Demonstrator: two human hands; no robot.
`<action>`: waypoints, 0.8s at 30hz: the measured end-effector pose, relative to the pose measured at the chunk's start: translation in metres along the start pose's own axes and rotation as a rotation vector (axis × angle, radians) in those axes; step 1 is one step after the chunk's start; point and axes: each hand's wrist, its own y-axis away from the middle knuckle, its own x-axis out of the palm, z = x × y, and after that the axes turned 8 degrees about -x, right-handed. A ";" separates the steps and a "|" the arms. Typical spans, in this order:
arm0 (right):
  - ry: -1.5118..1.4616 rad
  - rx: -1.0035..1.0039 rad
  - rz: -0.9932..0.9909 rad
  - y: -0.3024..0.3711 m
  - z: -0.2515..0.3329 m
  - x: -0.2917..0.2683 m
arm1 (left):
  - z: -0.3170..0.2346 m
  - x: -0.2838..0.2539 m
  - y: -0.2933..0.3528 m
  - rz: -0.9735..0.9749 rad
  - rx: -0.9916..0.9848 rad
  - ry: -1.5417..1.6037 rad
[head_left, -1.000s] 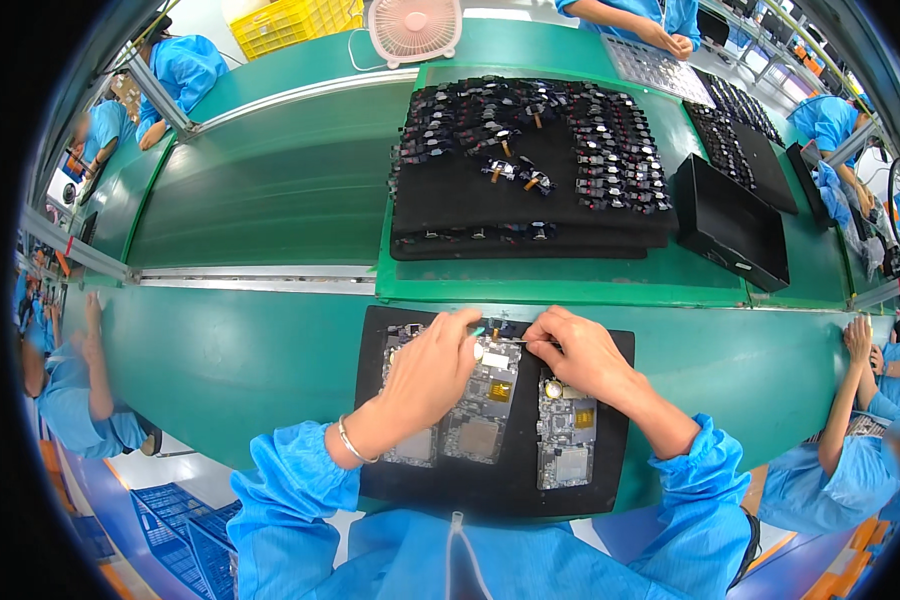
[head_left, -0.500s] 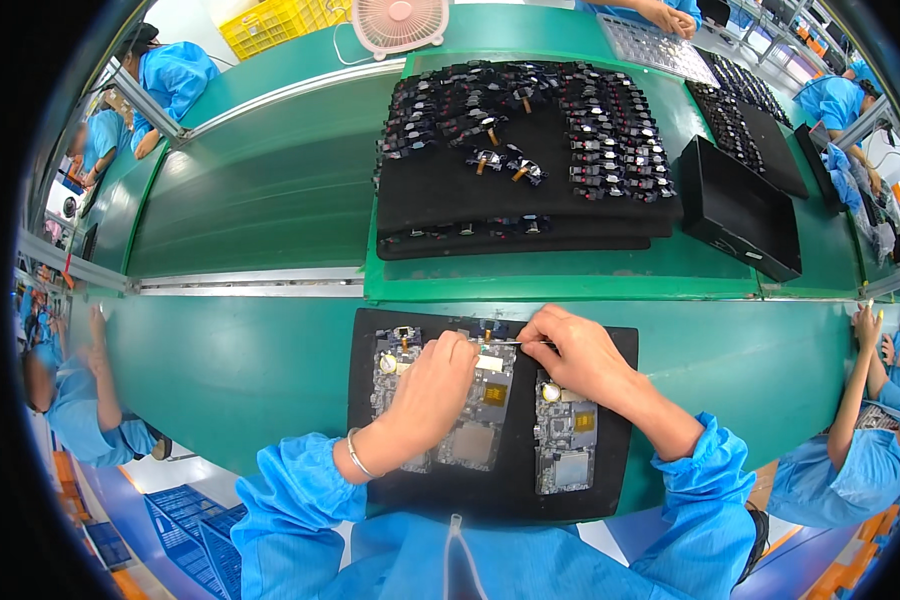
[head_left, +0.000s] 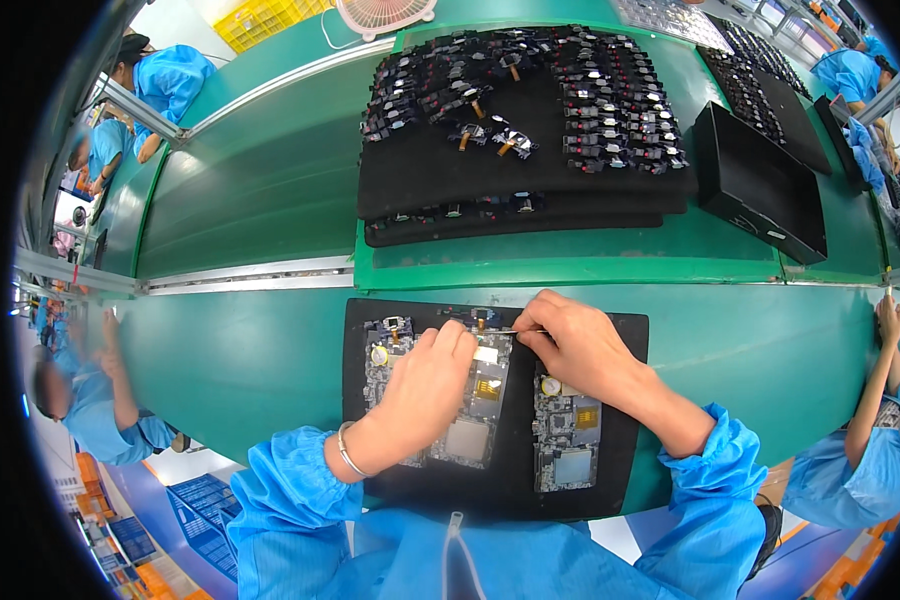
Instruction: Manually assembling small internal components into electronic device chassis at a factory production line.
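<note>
Three circuit boards lie on a black mat (head_left: pixel 515 490) in front of me: a left board (head_left: pixel 378 378), a middle board (head_left: pixel 485 408) and a right board (head_left: pixel 568 440). Over the upper part of the middle board, my left hand (head_left: pixel 422 385) is closed, its fingers bent down; what the fingertips grip is hidden. My right hand (head_left: pixel 582 348) pinches a thin metal tool (head_left: pixel 507 331), held almost level and pointing left at that board's upper end. A small dark module (head_left: pixel 482 316) sits at the board's top edge. Another module (head_left: pixel 398 328) is at the left board's top.
Beyond the mat, stacked black foam sheets (head_left: pixel 430 185) carry many small dark modules in rows. A black open box (head_left: pixel 755 185) stands to their right. A pink fan (head_left: pixel 385 14) is at the far edge. Other people in blue work at both sides.
The view has shifted slightly, so the far foam sheets sit higher in the picture. Both hands stay at the middle board's upper end, the tool still in my right hand.
</note>
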 end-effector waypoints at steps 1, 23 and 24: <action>-0.002 -0.003 -0.004 -0.001 0.000 -0.001 | 0.002 0.001 -0.001 0.003 -0.002 0.009; 0.219 -0.155 0.077 0.028 0.032 0.008 | 0.011 -0.075 -0.124 -0.530 0.199 0.383; 0.243 -0.190 0.069 0.028 0.033 0.011 | 0.007 -0.080 -0.132 -0.474 0.160 0.307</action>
